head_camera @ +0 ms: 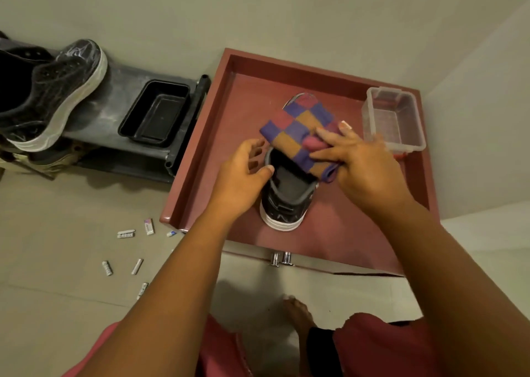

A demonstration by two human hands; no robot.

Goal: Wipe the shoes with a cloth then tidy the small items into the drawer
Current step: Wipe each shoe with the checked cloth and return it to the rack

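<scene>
The black shoe (pixel 286 196) with a white sole stands inside the open red drawer (pixel 200 158), heel toward the person, and its front part is covered by the checked cloth (pixel 298 130). The left hand (pixel 243 176) holds the shoe at the heel collar: the thumb lies on the grey padded rim and the fingers curl around the outer side. The right hand (pixel 361 161) lies on the folded cloth with fingers almost straight and presses it down on the top of the shoe; I cannot tell if the thumb pinches the cloth from below. I judge the shoe to be rather light and half stiff: the sole is firm, the padded collar gives way under pressure, so the heel is a good place to hold it steady while the other hand rubs. The cloth is soft and limp, and it can slide or unfold, so it is better to keep it folded flat under the palm. A clear plastic box (pixel 393 118) stands in the far right corner of the drawer. The small items (pixel 126 234), which look like batteries and little tubes, lie scattered on the floor left of the drawer; they look light and round, so they may roll, and each needs a pinch with the fingertips. A second shoe (pixel 54 90) rests on the dark rack, beside a black tray (pixel 156 112)
</scene>
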